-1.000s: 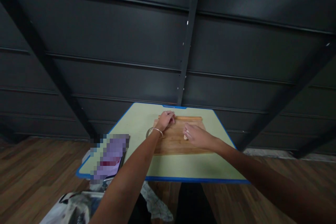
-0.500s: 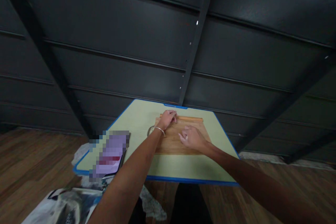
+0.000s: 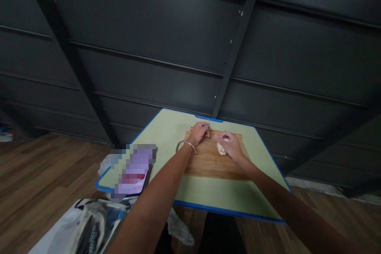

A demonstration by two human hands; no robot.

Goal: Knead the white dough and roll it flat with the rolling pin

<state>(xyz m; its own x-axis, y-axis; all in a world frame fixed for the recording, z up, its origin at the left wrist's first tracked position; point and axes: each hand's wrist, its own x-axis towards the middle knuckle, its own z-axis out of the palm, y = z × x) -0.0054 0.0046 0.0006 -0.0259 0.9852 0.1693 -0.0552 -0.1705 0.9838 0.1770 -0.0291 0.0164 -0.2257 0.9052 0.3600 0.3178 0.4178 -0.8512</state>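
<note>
A pale, lumpy piece of dough (image 3: 221, 149) is on the wooden board (image 3: 214, 166), partly covered by my right hand (image 3: 232, 147). The fingers of that hand curl over it, thumb and forefinger close together. To the left, my left hand (image 3: 201, 131), with a bracelet at the wrist, is held over the far left part of the board. Its fingers are bent inward, and whatever is between them is hidden. Just behind both hands, a wooden rolling pin (image 3: 224, 133) lies along the board's far edge. A round metal rim (image 3: 178, 146) peeks out beside my left wrist.
The board lies on a small pale green table (image 3: 166, 127) with a blue edge. A phone (image 3: 135, 172), partly blurred, rests on its left side. Bags (image 3: 86, 226) are at the lower left. Behind the table rises a dark metal panel wall (image 3: 160, 39).
My right hand has lifted and turned, so the dough beneath it now shows. My left hand keeps nearly the same place over the board. The view has shifted slightly left.
</note>
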